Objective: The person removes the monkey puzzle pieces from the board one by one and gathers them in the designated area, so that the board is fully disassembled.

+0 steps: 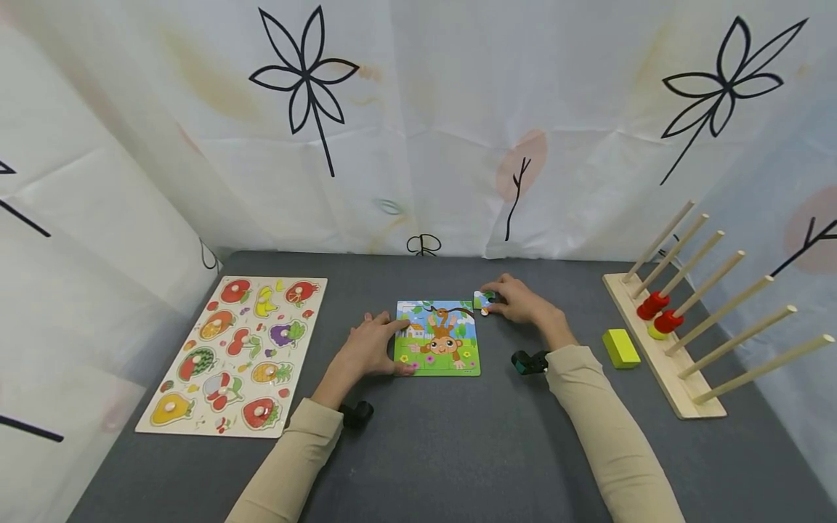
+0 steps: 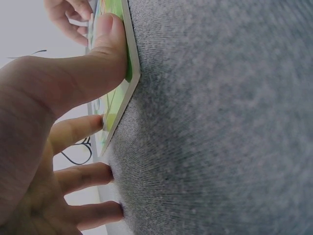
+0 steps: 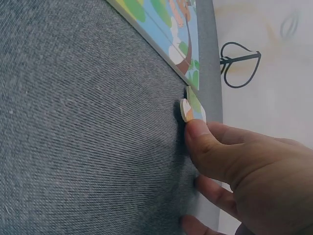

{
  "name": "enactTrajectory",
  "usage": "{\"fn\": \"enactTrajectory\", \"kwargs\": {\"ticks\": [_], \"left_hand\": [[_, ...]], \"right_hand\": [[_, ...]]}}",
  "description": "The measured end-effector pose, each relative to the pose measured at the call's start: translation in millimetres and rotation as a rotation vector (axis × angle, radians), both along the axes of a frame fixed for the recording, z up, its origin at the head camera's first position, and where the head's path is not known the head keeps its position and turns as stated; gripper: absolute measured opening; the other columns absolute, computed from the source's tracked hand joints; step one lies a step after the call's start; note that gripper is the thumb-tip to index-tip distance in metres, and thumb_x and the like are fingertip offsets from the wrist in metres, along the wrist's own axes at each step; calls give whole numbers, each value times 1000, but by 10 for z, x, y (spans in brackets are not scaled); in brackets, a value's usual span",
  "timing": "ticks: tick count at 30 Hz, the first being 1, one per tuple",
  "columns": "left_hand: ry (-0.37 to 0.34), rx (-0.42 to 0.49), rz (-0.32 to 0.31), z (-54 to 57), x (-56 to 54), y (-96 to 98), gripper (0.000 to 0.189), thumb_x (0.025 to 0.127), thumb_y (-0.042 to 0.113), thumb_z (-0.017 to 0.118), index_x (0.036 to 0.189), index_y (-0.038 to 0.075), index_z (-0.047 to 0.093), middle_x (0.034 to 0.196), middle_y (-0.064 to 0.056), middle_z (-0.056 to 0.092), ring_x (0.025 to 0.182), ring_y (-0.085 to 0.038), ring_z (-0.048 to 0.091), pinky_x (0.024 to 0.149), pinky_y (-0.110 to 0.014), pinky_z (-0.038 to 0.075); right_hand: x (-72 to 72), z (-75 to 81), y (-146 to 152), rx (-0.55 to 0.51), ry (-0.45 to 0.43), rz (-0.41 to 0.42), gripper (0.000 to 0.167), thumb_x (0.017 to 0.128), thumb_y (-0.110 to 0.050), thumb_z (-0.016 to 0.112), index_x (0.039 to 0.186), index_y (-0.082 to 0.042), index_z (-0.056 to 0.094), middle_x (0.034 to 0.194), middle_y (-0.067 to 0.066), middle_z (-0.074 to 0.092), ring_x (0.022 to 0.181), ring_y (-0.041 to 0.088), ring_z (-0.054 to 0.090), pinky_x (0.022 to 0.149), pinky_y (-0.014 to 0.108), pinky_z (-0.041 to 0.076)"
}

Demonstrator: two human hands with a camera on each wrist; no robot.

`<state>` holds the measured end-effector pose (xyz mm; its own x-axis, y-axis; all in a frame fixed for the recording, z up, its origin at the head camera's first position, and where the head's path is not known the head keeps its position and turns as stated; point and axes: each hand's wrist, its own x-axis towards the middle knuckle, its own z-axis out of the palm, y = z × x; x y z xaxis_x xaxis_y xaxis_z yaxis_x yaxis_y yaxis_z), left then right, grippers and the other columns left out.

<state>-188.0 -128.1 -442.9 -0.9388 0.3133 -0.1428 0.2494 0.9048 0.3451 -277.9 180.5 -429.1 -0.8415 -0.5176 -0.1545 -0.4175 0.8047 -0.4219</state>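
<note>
A square jigsaw puzzle with a monkey picture lies flat on the dark table. My left hand rests at its left side, fingers spread. In the left wrist view the thumb presses on the board near a corner, and the index fingertip touches its edge. The other fingertips rest on the cloth. My right hand pinches a small puzzle piece between thumb and fingers, just off the puzzle's upper right corner. In the right wrist view the piece shows a rounded knob and sits close to that corner.
At the left lies a fruit peg board. To the right stands a wooden rack with several upright pegs and red and yellow beads. A yellow block sits beside it. Behind the table hangs a patterned white curtain.
</note>
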Motion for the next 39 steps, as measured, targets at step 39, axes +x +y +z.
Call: {"fn": "enactTrajectory", "kwargs": {"ticks": [39], "left_hand": [[9,-9,-13,-15,-20,5,90,73,54,89,149,20,55,145,-21,54,141,-60,41,102,-79,39]], "right_hand": [[86,85,-165,-107,77,-34,49,103,-19,62,149,-8,53,137,24,51,123,42,50,96,59,45]]}}
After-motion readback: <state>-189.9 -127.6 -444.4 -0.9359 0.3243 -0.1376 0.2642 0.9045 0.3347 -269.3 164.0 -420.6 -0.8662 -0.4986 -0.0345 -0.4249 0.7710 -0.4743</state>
